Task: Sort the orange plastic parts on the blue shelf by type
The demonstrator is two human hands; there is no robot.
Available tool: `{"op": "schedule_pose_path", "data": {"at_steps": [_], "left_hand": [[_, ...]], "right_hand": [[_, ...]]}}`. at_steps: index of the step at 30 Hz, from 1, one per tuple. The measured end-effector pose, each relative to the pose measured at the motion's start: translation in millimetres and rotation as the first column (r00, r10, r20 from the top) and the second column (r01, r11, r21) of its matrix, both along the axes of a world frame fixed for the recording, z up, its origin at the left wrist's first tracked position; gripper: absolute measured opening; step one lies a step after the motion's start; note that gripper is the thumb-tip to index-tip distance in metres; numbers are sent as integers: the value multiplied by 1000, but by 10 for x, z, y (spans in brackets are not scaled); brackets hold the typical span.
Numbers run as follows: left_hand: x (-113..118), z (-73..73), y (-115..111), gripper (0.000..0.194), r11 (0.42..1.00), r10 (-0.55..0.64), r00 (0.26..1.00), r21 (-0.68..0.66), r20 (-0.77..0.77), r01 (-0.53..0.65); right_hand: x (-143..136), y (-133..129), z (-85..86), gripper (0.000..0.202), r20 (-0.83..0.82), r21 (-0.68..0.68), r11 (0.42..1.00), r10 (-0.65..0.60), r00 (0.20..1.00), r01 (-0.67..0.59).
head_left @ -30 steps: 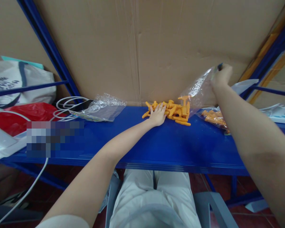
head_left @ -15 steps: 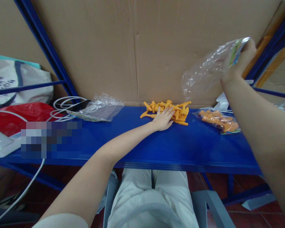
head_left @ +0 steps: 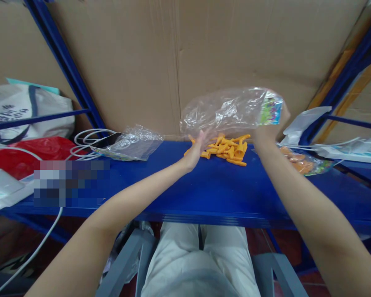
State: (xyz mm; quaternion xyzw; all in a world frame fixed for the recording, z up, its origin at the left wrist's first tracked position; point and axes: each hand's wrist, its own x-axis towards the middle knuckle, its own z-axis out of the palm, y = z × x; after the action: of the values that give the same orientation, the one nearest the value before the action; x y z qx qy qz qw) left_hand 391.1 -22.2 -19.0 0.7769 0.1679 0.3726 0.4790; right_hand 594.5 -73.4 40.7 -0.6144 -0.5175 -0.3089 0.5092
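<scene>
Head view: loose orange pieces are out on the table, and the bag in your right hand looks empty.
Your right hand (head_left: 268, 133), its fingers mostly hidden, grips the printed end of a clear, crinkled plastic bag (head_left: 225, 109) above the far edge of the blue metal table (head_left: 222, 189); you can see no pieces inside it. Your left hand (head_left: 195, 153) is open, fingers extended and blurred, gripping nothing visible at the left end of the heap of orange plastic pieces (head_left: 230, 150); whether it touches them, you cannot tell. Emptying the held bag looks done. What is left seems to be the heap, loose and unsorted, and the clear bag of orange pieces (head_left: 303, 163) lying to the right, its contents inside.
</scene>
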Motion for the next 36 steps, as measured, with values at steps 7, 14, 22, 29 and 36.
{"op": "schedule_pose_path", "data": {"at_steps": [7,14,22,29,36], "left_hand": [[-404,-22,497,58,823,284,909,-563,305,-68],[-506,-79,703,26,683,387,901,-718,198,-135],[-562,-106,804,33,649,435,884,-740,168,-178],[-586,-125,855,40,685,372,915,-712,157,-157],[-489,-223,792,45,733,66,987,-678,149,53]], "right_hand": [[-60,105,-865,39,200,-66,920,392,898,-387],[-204,52,-989,37,240,-427,834,478,845,-350],[-249,-20,-909,30,179,-522,785,483,857,-333],[-235,53,-902,23,-333,-258,787,472,816,-560],[-393,-10,-759,15,-865,-41,722,320,387,-690]]}}
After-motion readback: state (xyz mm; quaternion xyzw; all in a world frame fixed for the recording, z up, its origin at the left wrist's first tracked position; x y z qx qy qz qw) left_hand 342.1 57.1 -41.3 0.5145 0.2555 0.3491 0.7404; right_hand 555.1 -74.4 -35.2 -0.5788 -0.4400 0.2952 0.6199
